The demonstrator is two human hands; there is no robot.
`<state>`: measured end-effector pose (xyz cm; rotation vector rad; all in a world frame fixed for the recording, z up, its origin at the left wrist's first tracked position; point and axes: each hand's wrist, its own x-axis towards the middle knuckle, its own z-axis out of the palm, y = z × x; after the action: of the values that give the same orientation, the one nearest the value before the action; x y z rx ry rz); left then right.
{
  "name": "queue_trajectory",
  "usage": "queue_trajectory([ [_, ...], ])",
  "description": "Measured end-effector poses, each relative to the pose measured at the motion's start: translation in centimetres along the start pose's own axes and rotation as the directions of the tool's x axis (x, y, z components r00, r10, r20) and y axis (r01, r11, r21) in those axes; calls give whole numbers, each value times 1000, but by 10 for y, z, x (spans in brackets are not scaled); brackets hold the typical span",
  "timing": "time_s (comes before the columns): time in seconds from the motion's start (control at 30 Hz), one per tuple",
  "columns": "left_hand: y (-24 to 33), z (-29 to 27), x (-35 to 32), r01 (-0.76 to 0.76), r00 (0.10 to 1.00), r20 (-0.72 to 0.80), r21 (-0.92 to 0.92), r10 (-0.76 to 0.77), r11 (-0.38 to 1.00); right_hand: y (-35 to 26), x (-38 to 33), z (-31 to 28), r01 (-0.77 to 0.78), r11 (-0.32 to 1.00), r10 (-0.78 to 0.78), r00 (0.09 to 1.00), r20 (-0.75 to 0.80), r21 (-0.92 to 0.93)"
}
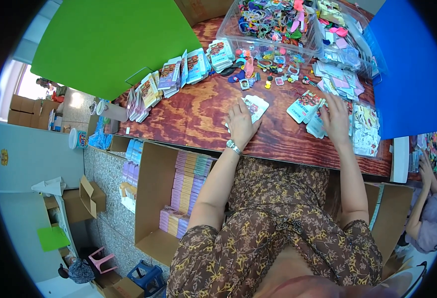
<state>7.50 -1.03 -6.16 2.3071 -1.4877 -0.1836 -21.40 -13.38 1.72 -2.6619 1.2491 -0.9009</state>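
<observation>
My left hand (242, 124), with a watch (234, 147) on its wrist, lies over a small stack of white printed packets (257, 106) near the middle of the table. Its fingers run along the left side and its thumb lies at the right. Farther right, my right hand (336, 121) rests with fingers apart on printed packets (316, 128). More red-and-white packets (304, 106) lie just left of it. Right beside that hand is a clear bag of small pale printed pieces (366, 130).
Leaning stacks of packets (171, 77) line the table's far left. Clear bins (278, 45) of colourful trinkets stand at the back, with loose trinkets (268, 82) before them. Green (114, 39) and blue (414, 64) panels flank the table. An open carton (151, 198) stands below; another person's hand (426, 169) shows right.
</observation>
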Motion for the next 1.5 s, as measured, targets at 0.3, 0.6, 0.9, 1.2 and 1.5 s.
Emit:
queue_trajectory([
  [0.3,3,-10,4,1,997,-80,54,3,999,-74,-2,26,161,956,-170,985,18,246],
  [0.6,41,-43,-16,-243,903,-399,-175,157,954,-109,-8,40,153,918,-150,988,-38,365],
  [0.9,65,-48,-39,-480,841,-417,-280,345,831,-98,-1,17,68,886,-169,969,182,459],
  [1.2,75,-53,-47,-527,807,-417,-186,418,830,-93,0,28,-455,172,169,887,429,874],
  [1.5,74,-49,-50,-558,761,-505,-188,407,808,-115,6,-1,-159,799,58,980,189,580],
])
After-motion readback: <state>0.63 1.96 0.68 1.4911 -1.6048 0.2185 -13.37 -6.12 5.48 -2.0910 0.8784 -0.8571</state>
